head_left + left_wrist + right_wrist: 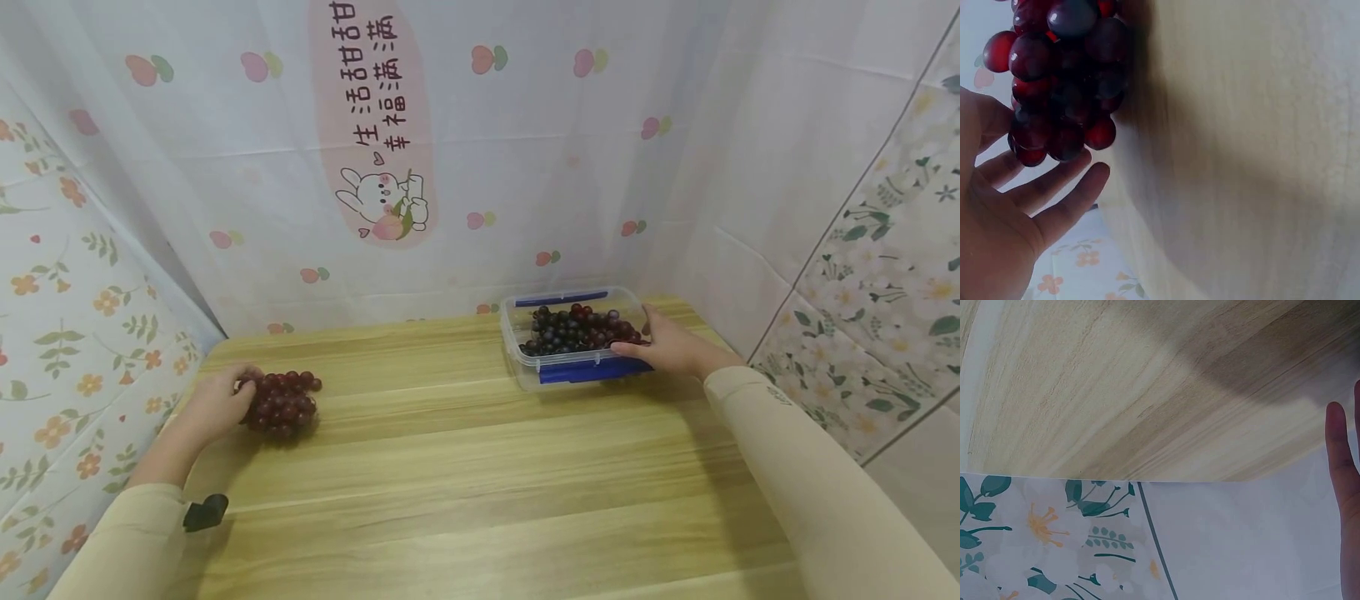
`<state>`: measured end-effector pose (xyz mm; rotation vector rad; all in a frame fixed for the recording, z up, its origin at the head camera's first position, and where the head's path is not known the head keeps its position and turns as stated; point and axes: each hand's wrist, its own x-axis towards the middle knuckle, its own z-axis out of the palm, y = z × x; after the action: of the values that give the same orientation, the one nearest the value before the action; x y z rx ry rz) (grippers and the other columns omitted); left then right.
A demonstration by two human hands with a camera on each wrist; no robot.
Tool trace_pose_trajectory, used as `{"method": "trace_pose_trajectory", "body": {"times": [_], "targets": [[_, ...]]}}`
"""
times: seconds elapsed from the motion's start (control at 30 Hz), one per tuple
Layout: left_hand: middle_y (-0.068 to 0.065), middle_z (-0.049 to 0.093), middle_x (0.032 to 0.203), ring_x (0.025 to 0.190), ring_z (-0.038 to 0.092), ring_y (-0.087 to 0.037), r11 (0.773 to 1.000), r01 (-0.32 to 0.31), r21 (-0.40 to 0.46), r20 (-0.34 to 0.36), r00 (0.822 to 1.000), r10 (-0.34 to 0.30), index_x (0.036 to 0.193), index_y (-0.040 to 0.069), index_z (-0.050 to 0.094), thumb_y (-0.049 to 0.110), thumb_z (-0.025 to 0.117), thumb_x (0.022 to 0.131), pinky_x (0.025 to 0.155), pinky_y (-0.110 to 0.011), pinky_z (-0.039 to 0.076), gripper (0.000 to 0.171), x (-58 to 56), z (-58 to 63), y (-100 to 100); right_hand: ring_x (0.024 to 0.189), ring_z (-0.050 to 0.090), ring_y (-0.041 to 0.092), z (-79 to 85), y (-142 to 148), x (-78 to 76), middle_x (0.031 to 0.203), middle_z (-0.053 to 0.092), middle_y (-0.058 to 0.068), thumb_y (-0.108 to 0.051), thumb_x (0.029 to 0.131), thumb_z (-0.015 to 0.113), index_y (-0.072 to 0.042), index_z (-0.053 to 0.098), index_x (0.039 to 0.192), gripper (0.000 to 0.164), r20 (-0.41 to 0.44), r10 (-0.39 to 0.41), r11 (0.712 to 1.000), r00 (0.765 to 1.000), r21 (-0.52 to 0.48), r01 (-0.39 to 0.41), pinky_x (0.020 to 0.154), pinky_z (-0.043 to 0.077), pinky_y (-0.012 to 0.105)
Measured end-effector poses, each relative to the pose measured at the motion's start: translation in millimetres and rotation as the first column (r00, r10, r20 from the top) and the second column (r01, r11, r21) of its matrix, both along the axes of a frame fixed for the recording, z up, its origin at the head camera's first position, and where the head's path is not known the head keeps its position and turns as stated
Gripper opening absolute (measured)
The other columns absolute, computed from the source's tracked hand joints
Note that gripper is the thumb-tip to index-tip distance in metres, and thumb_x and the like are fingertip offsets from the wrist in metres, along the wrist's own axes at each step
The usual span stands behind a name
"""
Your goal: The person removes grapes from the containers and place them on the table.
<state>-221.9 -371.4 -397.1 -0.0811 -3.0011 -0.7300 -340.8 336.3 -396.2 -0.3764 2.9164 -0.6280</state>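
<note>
At the left end of the table, my left hand holds the end of a bunch of dark red grapes. In the left wrist view the thumb is against the grapes and the fingers reach behind and below them, partly hidden. A clear plastic container with blue side clips stands at the back right, with dark purple and red grapes inside. My right hand rests at its right end, thumb over the front rim. Straight fingers show in the right wrist view; the container is outside that view.
The wooden table stretches between the hands. Behind it hangs a white printed curtain, close to the container's back. Flowered sheets line the left side and right side. A small black object sits at the left sleeve.
</note>
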Motion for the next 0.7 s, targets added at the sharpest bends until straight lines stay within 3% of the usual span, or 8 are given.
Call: {"method": "trace_pose_trajectory", "body": {"times": [0.13, 0.27, 0.47, 0.7], "targets": [[-0.04, 0.058, 0.139, 0.091, 0.062, -0.034, 0.999, -0.016, -0.048, 0.009, 1.0, 0.017, 0.133, -0.006, 0.059, 0.015, 0.041, 0.109, 0.075, -0.044, 0.048, 0.037, -3.6, 6.2, 5.9, 0.137, 0.051, 0.058, 1.0, -0.1, 1.1, 0.151, 0.046, 0.041, -0.073, 0.097, 0.06, 0.003, -0.005, 0.168, 0.123, 0.001, 0.007, 1.0, 1.0, -0.017, -0.007, 0.114, 0.04, 0.074], [-0.04, 0.059, 0.138, 0.093, 0.064, -0.04, 0.997, -0.011, -0.07, 0.029, 0.999, 0.013, 0.138, -0.009, 0.057, 0.017, 0.037, 0.111, 0.077, -0.05, 0.051, 0.043, -10.0, 15.7, 16.4, 0.143, 0.044, 0.06, 3.3, -1.6, 2.8, 0.159, 0.037, 0.042, -0.073, 0.097, 0.06, 0.002, -0.009, 0.168, 0.124, 0.017, 0.013, 1.0, 1.0, -0.023, -0.013, 0.117, 0.036, 0.074], [-0.037, 0.06, 0.138, 0.123, 0.06, -0.056, 0.997, 0.026, -0.067, 0.003, 1.0, -0.026, 0.139, -0.007, 0.057, 0.019, 0.037, 0.112, 0.099, -0.068, 0.05, 0.043, -25.7, 32.5, 43.4, 0.145, 0.043, 0.06, 4.5, -4.1, 3.4, 0.16, 0.036, 0.041, -0.073, 0.097, 0.06, 0.002, -0.011, 0.168, 0.125, 0.028, 0.013, 1.0, 1.0, -0.026, -0.012, 0.118, 0.035, 0.075], [-0.03, 0.062, 0.139, 0.116, 0.062, -0.043, 0.994, 0.099, -0.056, -0.006, 0.995, -0.1, 0.139, -0.001, 0.058, 0.023, 0.037, 0.111, 0.102, -0.065, 0.048, 0.042, -47.6, 53.8, 90.9, 0.139, 0.05, 0.057, 2.9, -3.0, 2.7, 0.152, 0.045, 0.039, -0.074, 0.096, 0.06, 0.002, -0.005, 0.169, 0.123, 0.017, 0.002, 1.0, 1.0, -0.024, -0.001, 0.115, 0.037, 0.075]]}}
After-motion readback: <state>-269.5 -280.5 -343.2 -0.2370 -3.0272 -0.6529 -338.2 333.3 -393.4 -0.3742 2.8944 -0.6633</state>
